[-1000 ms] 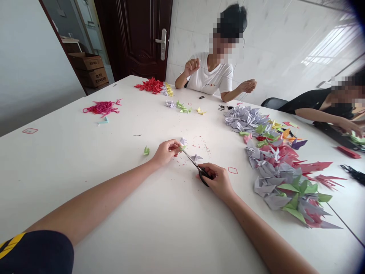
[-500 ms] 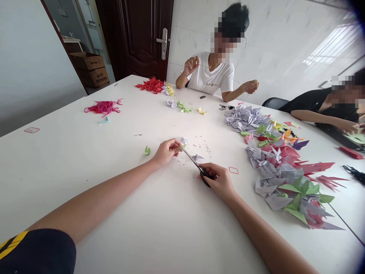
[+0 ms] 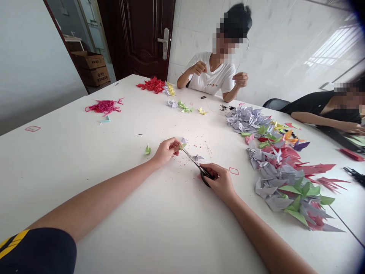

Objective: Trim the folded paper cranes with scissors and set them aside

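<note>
In the head view, the left hand [image 3: 166, 153] had its grip pinched together on a small green paper piece [image 3: 184, 145], near the middle of the white surface [image 3: 128, 213]. The right hand [image 3: 221, 179] had its grip closed round the handles of the scissors [image 3: 205, 177], whose blades ran towards 11 o'clock and met the green piece beside the left fingertips. I could not tell whether the blade tips stood slightly apart.

The step in hand looked like fine snipping or trimming at the paper's edge, with tiny scraps [image 3: 201, 146] scattered just past it, from 12 to 3 o'clock. The next move, I judged, called for a steady pinch, a small squeeze of the handles and fingertips kept clear of the blades.

One pale folded piece [image 3: 184, 140] lay just beyond the green piece at 12 o'clock, and a standing green fold [image 3: 147, 150] at the left hand's 9 o'clock. The big heap of folded paper [image 3: 276, 167] lay at the right hand's 3 o'clock.
</note>
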